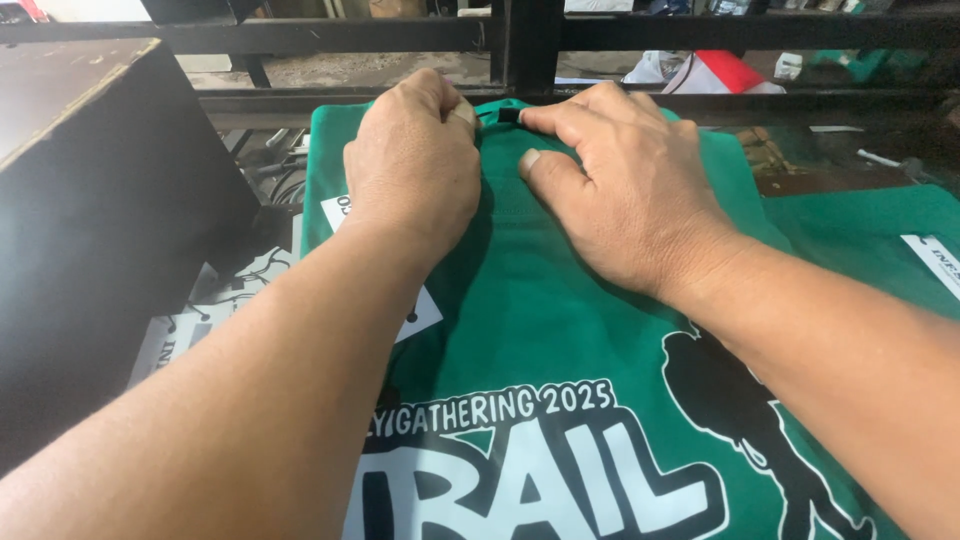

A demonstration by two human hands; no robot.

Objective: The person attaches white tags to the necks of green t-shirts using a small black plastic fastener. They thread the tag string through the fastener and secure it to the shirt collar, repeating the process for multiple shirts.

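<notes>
nearest the camera, both forearms are reaching out over a green shirt (540, 320) lying flat on the bench, its white-and-black print and a dark figure graphic facing up. further along, the left hand (412, 160) is resting knuckles-up on the cloth with fingers curled under at the collar; it looks to be pinching the fabric, though the fingertips are hidden. the right hand (625, 195) is lying flatter, thumb pressing down and forefinger touching a small black tag (508, 115) at the neckline, between the two hands.

risk, as a judgement — uneven pulling at the collar could be wrinkling or skewing the cloth under the print. white paper sheets (335, 212) are peeking out from under the shirt's left edge and could be dragged along.

room is tight: a dark box (90, 200) is standing close on the left, a black metal frame (520, 40) is crossing just beyond the collar, and another green garment (870, 240) is lying to the right — the freest room is back toward the person.
</notes>
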